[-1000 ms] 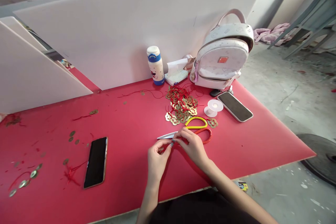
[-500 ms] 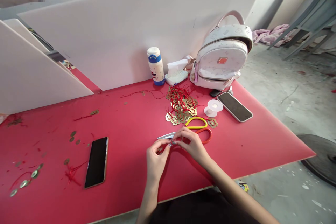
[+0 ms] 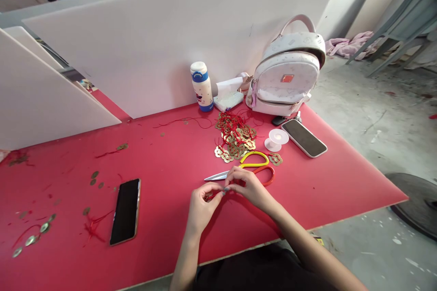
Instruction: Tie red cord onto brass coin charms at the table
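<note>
My left hand (image 3: 202, 207) and my right hand (image 3: 250, 187) meet fingertip to fingertip just above the red table (image 3: 164, 163), both pinched on a thin red string (image 3: 215, 195) with something small on it that I cannot make out. Scissors (image 3: 246, 170) with one yellow and one red handle lie right behind my right hand, blades pointing left. Beyond them lies a heap of brass coins tied with red string (image 3: 235, 138).
A black phone (image 3: 125, 210) lies left of my hands. Loose coins and string scraps (image 3: 34, 232) dot the table's left. At the back stand a white bottle (image 3: 201, 86), a tissue pack (image 3: 229, 95), a white backpack (image 3: 287, 82), a white spool (image 3: 277, 138) and a second phone (image 3: 303, 137).
Both hands stay pinched together at the same spot, with only small finger movements. The view has shifted slightly.
</note>
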### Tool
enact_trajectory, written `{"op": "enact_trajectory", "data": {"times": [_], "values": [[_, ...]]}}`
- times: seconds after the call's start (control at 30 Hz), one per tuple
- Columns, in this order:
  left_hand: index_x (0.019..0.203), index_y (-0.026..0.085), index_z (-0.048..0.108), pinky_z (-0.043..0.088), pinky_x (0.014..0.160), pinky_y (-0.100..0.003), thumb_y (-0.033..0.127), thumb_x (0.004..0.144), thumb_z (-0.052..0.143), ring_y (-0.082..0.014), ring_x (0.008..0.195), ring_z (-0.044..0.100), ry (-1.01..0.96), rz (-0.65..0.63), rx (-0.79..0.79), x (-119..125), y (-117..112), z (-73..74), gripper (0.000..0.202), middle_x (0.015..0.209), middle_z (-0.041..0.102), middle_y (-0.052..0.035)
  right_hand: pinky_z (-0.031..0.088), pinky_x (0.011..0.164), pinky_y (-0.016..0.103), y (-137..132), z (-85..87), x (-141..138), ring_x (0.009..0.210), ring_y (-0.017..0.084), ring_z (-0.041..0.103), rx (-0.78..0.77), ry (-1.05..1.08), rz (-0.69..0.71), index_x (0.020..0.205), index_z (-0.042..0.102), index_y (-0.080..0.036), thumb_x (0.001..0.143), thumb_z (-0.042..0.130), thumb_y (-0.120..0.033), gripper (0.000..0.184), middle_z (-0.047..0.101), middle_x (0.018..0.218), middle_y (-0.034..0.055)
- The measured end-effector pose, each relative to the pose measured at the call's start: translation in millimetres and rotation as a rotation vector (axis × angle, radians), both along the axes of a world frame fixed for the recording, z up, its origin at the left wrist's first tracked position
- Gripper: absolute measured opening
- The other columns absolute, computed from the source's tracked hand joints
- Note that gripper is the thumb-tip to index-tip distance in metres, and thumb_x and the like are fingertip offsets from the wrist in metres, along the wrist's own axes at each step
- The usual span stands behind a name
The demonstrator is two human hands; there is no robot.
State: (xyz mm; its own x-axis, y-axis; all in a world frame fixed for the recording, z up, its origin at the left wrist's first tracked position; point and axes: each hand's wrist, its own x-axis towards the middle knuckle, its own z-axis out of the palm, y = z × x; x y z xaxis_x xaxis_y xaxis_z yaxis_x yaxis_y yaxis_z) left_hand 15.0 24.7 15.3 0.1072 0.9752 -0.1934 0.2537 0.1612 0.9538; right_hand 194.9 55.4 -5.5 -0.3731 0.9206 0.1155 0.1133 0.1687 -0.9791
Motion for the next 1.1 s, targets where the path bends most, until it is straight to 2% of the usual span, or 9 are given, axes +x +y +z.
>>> {"op": "enact_trajectory", "data": {"times": [0.17, 0.43, 0.6, 0.73, 0.93, 1.1], "values": [[0.085, 0.015, 0.075, 0.054, 0.076, -0.027, 0.027, 0.079, 0.067, -0.0217, 0.081, 0.071, -0.066, 0.047, 0.0, 2, -2, -4.0, 0.015, 0.086, 0.076, -0.0082, 0.043, 0.067, 0.027, -4, -5.8, -4, 0.072, 0.015, 0.054, -0.071, 0.06, -0.045, 0.082, 0.063, -0.018, 0.091, 0.059, -0.024, 0.011, 0.057, 0.084, 0.0021], [0.081, 0.015, 0.075, 0.055, 0.073, -0.027, 0.03, 0.075, 0.073, -0.0214, 0.077, 0.07, -0.128, 0.189, -0.042, 8, -5, -4.8, 0.016, 0.081, 0.076, -0.007, 0.045, 0.067, 0.027, -13, -12.2, -12, 0.072, 0.015, 0.053, -0.068, 0.112, -0.141, 0.089, 0.058, -0.019, 0.096, 0.053, -0.034, 0.018, 0.055, 0.085, 0.0022], [0.08, 0.016, 0.075, 0.055, 0.074, -0.027, 0.029, 0.075, 0.073, -0.0207, 0.079, 0.07, -0.143, 0.231, -0.011, 6, -4, -5.0, 0.014, 0.082, 0.075, -0.0061, 0.044, 0.071, 0.028, -15, -5.9, -8, 0.075, 0.017, 0.056, 0.005, -0.043, -0.077, 0.082, 0.063, -0.019, 0.095, 0.057, -0.035, 0.022, 0.061, 0.083, 0.0028], [0.078, 0.016, 0.076, 0.055, 0.074, -0.026, 0.027, 0.073, 0.074, -0.0199, 0.08, 0.069, -0.164, 0.26, 0.0, 5, -4, -7.0, 0.012, 0.082, 0.075, -0.006, 0.043, 0.069, 0.028, -17, 0.5, -9, 0.072, 0.017, 0.057, 0.038, -0.053, -0.049, 0.076, 0.063, -0.019, 0.096, 0.055, -0.033, 0.026, 0.062, 0.075, 0.0021], [0.07, 0.015, 0.075, 0.054, 0.068, -0.025, 0.032, 0.059, 0.085, -0.0178, 0.073, 0.067, -0.397, 0.381, -0.114, 10, -6, -5.2, 0.022, 0.078, 0.075, -0.0059, 0.042, 0.066, 0.026, -23, 8.1, -14, 0.071, 0.017, 0.056, 0.071, -0.059, 0.019, 0.076, 0.063, -0.018, 0.096, 0.055, -0.031, 0.025, 0.061, 0.075, 0.0018], [0.065, 0.016, 0.075, 0.054, 0.066, -0.026, 0.034, 0.045, 0.093, -0.017, 0.069, 0.067, -0.556, 0.463, -0.202, 12, -8, -2.8, 0.033, 0.073, 0.075, -0.0053, 0.041, 0.066, 0.026, -29, 5.0, -16, 0.073, 0.017, 0.054, 0.092, -0.117, 0.01, 0.077, 0.059, -0.019, 0.096, 0.054, -0.025, 0.021, 0.058, 0.078, 0.0019]]}}
